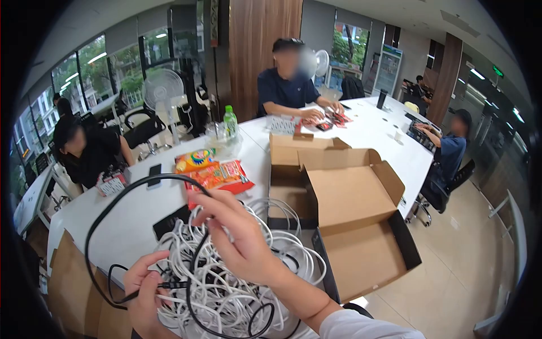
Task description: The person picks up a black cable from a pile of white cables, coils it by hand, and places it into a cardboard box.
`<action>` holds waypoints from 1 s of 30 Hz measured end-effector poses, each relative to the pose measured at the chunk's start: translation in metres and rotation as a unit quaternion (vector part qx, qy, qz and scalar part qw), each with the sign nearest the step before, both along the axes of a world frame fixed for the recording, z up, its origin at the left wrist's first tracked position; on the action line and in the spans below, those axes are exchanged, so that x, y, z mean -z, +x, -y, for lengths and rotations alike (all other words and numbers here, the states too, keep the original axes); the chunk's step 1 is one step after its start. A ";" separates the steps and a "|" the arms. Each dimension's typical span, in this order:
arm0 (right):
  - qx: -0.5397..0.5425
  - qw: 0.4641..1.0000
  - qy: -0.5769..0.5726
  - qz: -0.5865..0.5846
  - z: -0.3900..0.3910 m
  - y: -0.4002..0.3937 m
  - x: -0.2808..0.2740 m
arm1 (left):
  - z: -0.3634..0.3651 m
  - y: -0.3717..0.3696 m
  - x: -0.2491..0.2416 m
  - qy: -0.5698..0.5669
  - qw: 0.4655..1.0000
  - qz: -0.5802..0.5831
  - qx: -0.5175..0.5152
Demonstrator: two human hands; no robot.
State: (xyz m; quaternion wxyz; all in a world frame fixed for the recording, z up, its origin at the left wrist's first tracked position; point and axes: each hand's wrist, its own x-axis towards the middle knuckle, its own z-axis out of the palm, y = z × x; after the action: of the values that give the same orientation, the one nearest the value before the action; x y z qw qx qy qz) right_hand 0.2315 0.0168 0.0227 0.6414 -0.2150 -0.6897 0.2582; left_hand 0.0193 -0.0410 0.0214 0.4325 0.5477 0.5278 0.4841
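A tangled heap of white cables [226, 302] with some black ones lies on the table right in front of me. My left hand [145, 291] pinches a black cable [88, 240] near a dark connector [174, 285], at the heap's left side. Above the heap, my right hand [237, 234] has its fingers curled around another stretch of black cable. Between the hands, a wide loop of it arches up and out to the left. Exactly where it passes through my right fingers is partly hidden.
Open cardboard boxes [353, 183] stand right of the heap, with brown cardboard [73, 288] at lower left. Snack bags [220, 176], a phone [154, 175] and a green bottle [230, 121] lie beyond. Several people sit around; one across handles small red items [339, 120].
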 end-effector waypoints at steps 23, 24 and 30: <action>0.004 0.992 -0.015 -0.128 0.000 0.003 0.006 | -0.005 0.006 -0.003 0.213 0.941 -0.131 0.228; 0.004 0.991 -0.004 -0.131 0.000 0.001 0.007 | -0.009 0.006 -0.002 0.220 0.929 -0.163 0.250; -0.030 0.976 0.013 -0.214 0.004 -0.006 0.010 | -0.007 0.009 0.013 0.134 0.983 -0.042 0.116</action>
State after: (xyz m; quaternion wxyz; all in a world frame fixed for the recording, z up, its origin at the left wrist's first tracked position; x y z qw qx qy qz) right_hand 0.2254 0.0126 0.0124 0.7686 -0.1253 -0.5463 0.3083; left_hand 0.0286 -0.0340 0.0086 0.3859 0.6782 0.4086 0.4735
